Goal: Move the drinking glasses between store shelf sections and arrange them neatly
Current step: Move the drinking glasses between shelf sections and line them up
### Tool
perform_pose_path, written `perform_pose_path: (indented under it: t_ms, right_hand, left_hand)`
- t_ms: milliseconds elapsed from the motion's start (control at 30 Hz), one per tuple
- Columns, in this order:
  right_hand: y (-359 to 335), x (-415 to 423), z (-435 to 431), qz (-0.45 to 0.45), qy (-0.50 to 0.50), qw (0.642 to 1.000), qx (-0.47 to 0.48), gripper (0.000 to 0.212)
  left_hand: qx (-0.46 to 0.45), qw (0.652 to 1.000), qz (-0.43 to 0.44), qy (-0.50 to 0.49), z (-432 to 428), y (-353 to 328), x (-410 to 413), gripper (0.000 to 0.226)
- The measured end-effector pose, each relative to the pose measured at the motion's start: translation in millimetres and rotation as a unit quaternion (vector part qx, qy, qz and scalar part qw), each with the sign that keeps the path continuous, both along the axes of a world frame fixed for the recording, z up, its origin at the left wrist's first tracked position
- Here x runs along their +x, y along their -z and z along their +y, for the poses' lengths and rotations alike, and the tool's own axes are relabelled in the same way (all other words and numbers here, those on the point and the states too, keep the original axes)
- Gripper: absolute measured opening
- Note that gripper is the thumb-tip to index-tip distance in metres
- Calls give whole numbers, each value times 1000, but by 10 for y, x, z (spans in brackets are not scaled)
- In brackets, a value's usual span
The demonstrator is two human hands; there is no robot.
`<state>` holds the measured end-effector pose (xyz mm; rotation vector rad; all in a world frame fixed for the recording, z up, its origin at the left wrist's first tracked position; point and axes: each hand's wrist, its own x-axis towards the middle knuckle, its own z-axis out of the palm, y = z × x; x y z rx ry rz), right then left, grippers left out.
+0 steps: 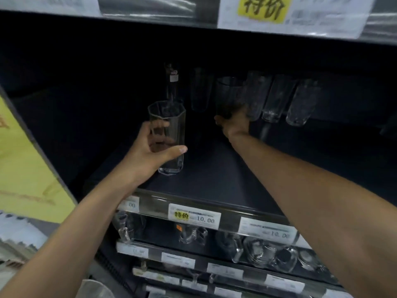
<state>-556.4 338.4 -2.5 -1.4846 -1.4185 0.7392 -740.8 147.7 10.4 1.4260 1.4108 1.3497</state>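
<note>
**Left grip** [150, 147]: closed round the octagonal glass [169, 125]. The thumb is laid across the near face, and the fingers are seen through the wall on the far side. The glass is held upright, mouth up, over the front left part of the shelf [214, 173]. Whether its base touches the shelf cannot be told.

**Right grip** [235, 123]: wrapped round the foot of a dark tumbler [227, 93], deep toward the back edge of the same shelf, near its middle. The tumbler is held mouth up. Contact with the shelf cannot be told.

**Row of clear glasses** [277, 97]: three are counted, set side by side along the back edge, just right of the dark tumbler.

**Tall labelled vessel** [171, 82]: placed at the back edge behind the octagonal glass, with a pale sticker seen near its top. A faint tall glass [199, 91] is set just beside it, between it and the dark tumbler.

**Price tag** [194, 216]: fixed to the front edge of the shelf, marked in yellow and printed "10.00". Further tags are fixed on either side.

**Lower shelf glassware** [268, 252]: clear pieces are stocked below the front edge, blurred.

**Yellow sign** [21, 158]: hung past the left end of the shelf.
</note>
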Motion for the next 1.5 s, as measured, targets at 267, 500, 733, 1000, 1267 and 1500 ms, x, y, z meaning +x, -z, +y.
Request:
perform_pose_path:
  t_ms: [267,500,733,1000,1267,1500]
  right_hand:
    - [50,-88,314,-13,60,998,22,72]
    - [64,-118,465,-88,101,991,28,90]
    - [86,-114,463,-54,107,992,32,81]
    - [59,-112,399,-41,98,994,26,79]
    - [32,-132,371,-76,100,992,29,68]
    - [29,-144,376,-73,124,990,9,61]
  left_hand:
    - [13,999,-43,22,30,52,-37,65]
    - [23,998,-47,32,43,63,-65,55]
    - [24,997,-53,43,45,80,-83,56]
    - [18,997,-59,51,33,87,-99,62]
    - [25,996,-67,54,12,99,-107,57]
    - [33,997,-43,46,0,131,-131,63]
